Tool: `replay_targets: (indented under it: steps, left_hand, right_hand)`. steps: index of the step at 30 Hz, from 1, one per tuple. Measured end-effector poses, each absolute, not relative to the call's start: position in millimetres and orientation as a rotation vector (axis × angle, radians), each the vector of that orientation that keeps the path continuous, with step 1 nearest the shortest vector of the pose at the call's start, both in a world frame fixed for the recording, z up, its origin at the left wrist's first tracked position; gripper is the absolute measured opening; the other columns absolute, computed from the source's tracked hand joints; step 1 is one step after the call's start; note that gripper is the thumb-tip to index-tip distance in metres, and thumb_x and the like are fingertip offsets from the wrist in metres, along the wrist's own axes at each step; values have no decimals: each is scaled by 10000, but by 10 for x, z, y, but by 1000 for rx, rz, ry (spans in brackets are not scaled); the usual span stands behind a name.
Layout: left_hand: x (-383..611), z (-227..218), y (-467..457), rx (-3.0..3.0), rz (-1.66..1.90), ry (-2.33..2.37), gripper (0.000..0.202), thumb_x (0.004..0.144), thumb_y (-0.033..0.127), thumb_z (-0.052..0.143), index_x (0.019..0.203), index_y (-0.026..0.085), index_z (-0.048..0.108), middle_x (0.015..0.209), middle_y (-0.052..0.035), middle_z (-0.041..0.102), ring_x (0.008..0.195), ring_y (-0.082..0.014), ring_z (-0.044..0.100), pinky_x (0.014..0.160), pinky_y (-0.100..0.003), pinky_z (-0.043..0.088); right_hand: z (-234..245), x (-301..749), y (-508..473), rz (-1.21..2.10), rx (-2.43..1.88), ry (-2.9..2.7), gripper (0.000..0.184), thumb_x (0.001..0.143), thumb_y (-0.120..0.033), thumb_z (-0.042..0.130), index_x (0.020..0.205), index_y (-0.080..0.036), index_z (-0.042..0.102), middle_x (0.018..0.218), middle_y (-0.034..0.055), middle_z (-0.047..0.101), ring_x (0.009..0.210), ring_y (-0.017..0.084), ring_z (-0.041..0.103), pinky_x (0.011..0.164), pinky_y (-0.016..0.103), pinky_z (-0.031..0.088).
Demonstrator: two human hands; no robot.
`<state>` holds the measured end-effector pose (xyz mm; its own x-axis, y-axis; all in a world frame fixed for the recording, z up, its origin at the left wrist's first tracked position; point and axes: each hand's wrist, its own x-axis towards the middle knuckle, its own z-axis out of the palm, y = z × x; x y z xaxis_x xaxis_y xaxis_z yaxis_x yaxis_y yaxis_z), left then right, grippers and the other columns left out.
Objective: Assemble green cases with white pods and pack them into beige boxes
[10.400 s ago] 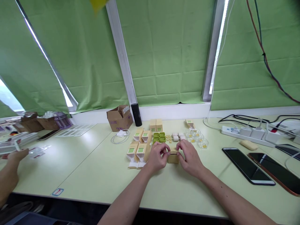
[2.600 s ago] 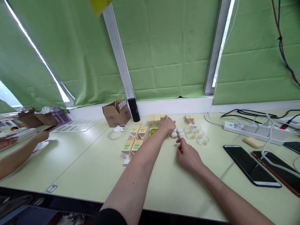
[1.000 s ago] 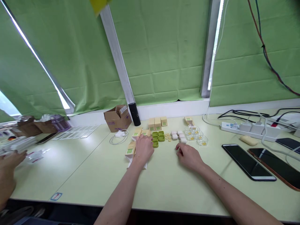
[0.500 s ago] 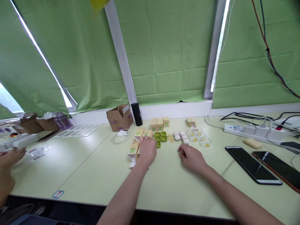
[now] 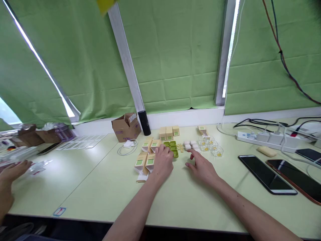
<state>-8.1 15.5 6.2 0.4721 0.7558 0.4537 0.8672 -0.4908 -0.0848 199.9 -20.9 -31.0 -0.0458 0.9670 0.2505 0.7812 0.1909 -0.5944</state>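
Note:
My left hand [image 5: 163, 161] reaches down with bent fingers at the front of a cluster of small square green trays [image 5: 173, 143]. Its fingertips are pressed together on the front green tray [image 5: 175, 153], partly covering it. Left of this hand stand several open small cardboard boxes [image 5: 139, 161] with green label squares and their flaps spread. My right hand [image 5: 202, 166] hovers or rests low over the table, holding nothing, thumb and index finger apart. Just beyond its fingertips lie white rounded blocks [image 5: 187, 146], small yellow pieces [image 5: 179, 146] and clear plastic cups [image 5: 217, 151] with yellow centres.
Closed small boxes [image 5: 169, 132] stand at the back. A brown carton [image 5: 126, 128], a black cylinder [image 5: 144, 123] and a white cable [image 5: 128, 144] are farther left. Phones [image 5: 266, 174] and a power strip [image 5: 265, 140] lie right. Another person's hand [image 5: 15, 170] is at far left.
My left hand has moved slightly right and nearer, uncovering more of the open boxes. The front green tray now sits farther right. My right hand's thumb and index finger have spread.

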Motion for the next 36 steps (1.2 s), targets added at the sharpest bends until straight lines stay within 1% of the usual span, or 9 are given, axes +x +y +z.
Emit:
replay_targets:
  steps: [5, 10, 12, 15, 20, 24, 26, 30, 36]
  left_hand:
    - [72, -10, 29, -2511, -705, -998, 235, 872, -1, 543, 831, 175, 692, 919, -104, 646, 1060, -288, 488, 912, -477, 392]
    - [134, -45, -31, -2524, -802, -868, 199, 855, 3, 557, 830, 171, 661, 905, -107, 641, 1052, -296, 500, 887, -475, 414]
    - [129, -37, -38, -2506, -922, -861, 190, 865, 16, 557, 868, 175, 662, 907, -105, 649, 1052, -300, 506, 893, -481, 423]
    - [91, -8, -34, -2484, -1179, -853, 184, 884, 75, 586, 1015, 182, 659, 964, -107, 677, 1067, -307, 520, 926, -498, 440]
    - [19, 31, 7, -2528, -1441, -808, 367, 904, 179, 640, 1267, 200, 586, 1167, -132, 681, 1137, -317, 549, 980, -521, 462]
    - [23, 4, 44, -2637, -1469, -760, 420, 947, 176, 606, 1360, 230, 551, 1288, -127, 661, 1239, -303, 539, 1043, -524, 458]
    - [33, -19, 56, -2663, -1484, -748, 423, 960, 184, 600, 1376, 239, 546, 1298, -124, 662, 1253, -297, 543, 1052, -525, 458]
    - [39, -44, 63, -2638, -1538, -759, 429, 961, 207, 628, 1380, 244, 547, 1278, -122, 674, 1230, -296, 557, 1040, -523, 468]
    - [47, -27, 51, -2595, -1620, -795, 405, 947, 216, 669, 1336, 249, 566, 1213, -104, 691, 1169, -272, 578, 980, -464, 510]
  right_hand:
    - [-365, 2000, -179, 378, -1507, -1832, 541, 912, -382, 610, 1431, -321, 469, 1156, 55, 673, 805, 208, 652, 668, 324, 467]
    - [-381, 2009, -128, 469, -1339, -1760, 410, 884, -302, 617, 1292, -300, 571, 1129, 39, 682, 730, 178, 614, 720, 362, 515]
    - [-348, 2003, -127, 531, -1257, -1700, 394, 870, -288, 632, 1262, -282, 586, 1120, 42, 679, 734, 174, 607, 729, 366, 527]
    - [-264, 1984, -160, 625, -1143, -1613, 384, 877, -307, 643, 1256, -269, 591, 1138, 53, 671, 767, 176, 611, 718, 357, 535]
    - [-154, 1970, -234, 717, -967, -1569, 373, 904, -335, 657, 1271, -295, 602, 1225, 59, 650, 882, 185, 630, 790, 365, 562]
    - [-114, 1989, -249, 689, -869, -1562, 348, 925, -340, 658, 1272, -331, 647, 1317, 68, 588, 1126, 227, 616, 917, 393, 569]
    - [-104, 1997, -251, 685, -849, -1561, 337, 934, -340, 652, 1271, -339, 658, 1326, 70, 578, 1178, 239, 604, 949, 407, 566]
    - [-105, 1992, -264, 705, -856, -1569, 363, 955, -350, 623, 1318, -346, 624, 1365, 71, 571, 1191, 245, 599, 974, 432, 563]
    - [-112, 1952, -307, 683, -921, -1519, 438, 959, -392, 616, 1374, -336, 488, 1344, 81, 588, 1181, 251, 611, 966, 463, 568]
